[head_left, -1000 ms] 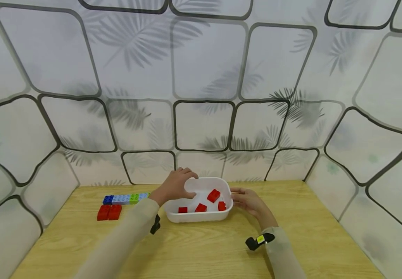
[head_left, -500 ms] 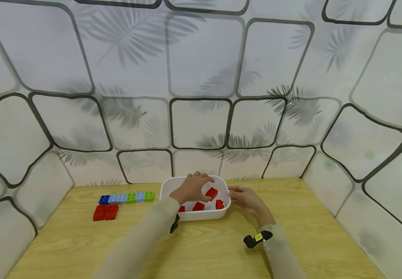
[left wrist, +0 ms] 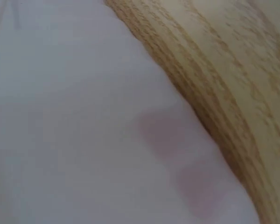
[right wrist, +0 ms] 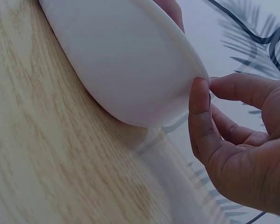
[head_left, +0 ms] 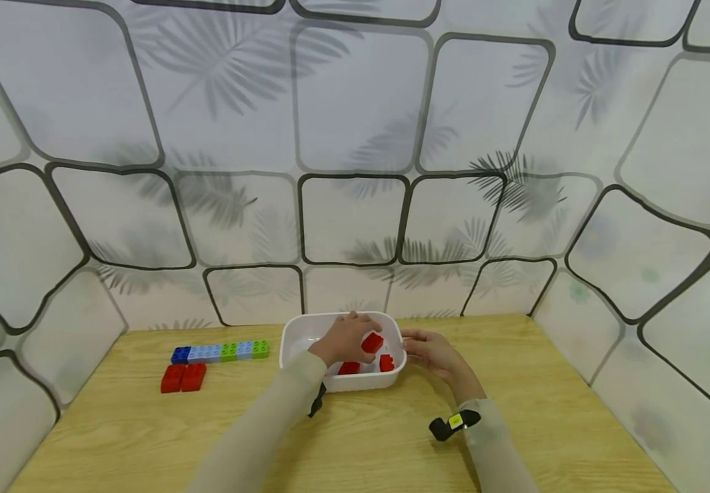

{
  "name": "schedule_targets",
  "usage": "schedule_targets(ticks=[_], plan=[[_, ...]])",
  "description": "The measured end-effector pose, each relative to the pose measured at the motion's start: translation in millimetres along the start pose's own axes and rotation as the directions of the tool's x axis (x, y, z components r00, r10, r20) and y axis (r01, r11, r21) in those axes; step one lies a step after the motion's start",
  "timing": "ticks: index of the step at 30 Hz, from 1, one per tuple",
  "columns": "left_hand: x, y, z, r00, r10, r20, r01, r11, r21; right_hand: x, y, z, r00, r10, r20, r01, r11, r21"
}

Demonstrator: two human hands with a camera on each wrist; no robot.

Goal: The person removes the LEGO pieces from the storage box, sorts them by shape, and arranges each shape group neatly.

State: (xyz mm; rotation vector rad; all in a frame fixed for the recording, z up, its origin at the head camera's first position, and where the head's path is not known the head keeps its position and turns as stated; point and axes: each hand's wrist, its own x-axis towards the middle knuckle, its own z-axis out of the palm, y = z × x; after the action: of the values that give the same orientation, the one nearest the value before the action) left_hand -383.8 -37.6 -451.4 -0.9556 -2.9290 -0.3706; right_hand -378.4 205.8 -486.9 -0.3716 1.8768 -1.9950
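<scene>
My left hand [head_left: 347,341] is down inside a white plastic tub [head_left: 293,346], its fingers and thumb parted on either side of a red toy brick [head_left: 372,342]. Other red bricks lie on the tub's floor, one red brick [head_left: 387,363] near the right end. In the left wrist view the tub's wall [left wrist: 84,116] fills most of the picture, with blurred reddish patches showing through; that hand is out of sight there. My right hand [right wrist: 242,144] pinches the tub's rim at the right end between thumb and finger, also seen in the head view.
Left of the tub, a row of blue, light blue and green bricks [head_left: 220,352] runs along the wooden table [head_left: 379,438]. Two red bricks [head_left: 183,378] sit side by side in front of it. A patterned wall covering [head_left: 355,219] surrounds the table's back and sides.
My left hand has moved right and lowered into the tub, from its left part to around a red brick. The right hand keeps its hold on the rim. The view has shifted slightly.
</scene>
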Motion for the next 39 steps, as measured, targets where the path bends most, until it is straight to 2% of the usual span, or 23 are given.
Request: schedule_targets(ticks=[16, 30, 39], plan=[[4.5, 1.8, 6.6, 0.997, -0.047, 0.058, 0.047, 0.999, 0.015, -0.8, -1.1, 0.3, 1.000, 0.009, 0.003, -0.009, 1.000, -0.010], [2.9, 6.5, 3.6, 0.996, -0.069, 0.050, 0.065, 0.995, 0.078, -1.6, -2.6, 0.9, 1.000, 0.019, -0.006, -0.019, 1.000, -0.019], [3.0, 8.7, 3.1, 0.995, -0.085, 0.051, 0.081, 0.994, 0.072, -2.5, -3.8, 1.5, 1.000, 0.020, -0.007, -0.020, 1.000, -0.019]])
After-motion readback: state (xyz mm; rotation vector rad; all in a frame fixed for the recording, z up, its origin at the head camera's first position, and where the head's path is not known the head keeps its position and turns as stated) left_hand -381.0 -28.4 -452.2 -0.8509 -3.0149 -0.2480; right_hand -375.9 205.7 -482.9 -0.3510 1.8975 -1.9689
